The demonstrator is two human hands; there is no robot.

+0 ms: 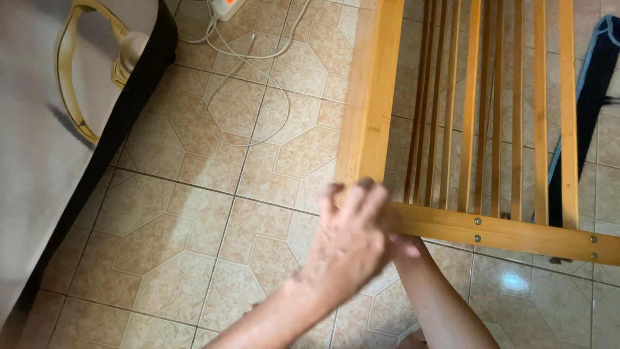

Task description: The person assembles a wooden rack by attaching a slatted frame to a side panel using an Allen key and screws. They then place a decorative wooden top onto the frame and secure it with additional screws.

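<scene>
Head view shows both hands at the near corner of a slatted wooden frame (497, 229), lying over the tiled floor (194, 245) toward three o'clock. Left hand (349, 242) lies on the joint, fingers (361, 200) spread and blurred. Right hand (403, 245) sits mostly hidden beneath; its grip I cannot tell. Holding that corner square and steady seems best.

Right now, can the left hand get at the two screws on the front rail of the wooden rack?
Probably yes. The left hand already rests at the corner of the wooden rack, and the front rail runs bare from there to the two screws. The right hand is mostly hidden behind it.
</scene>
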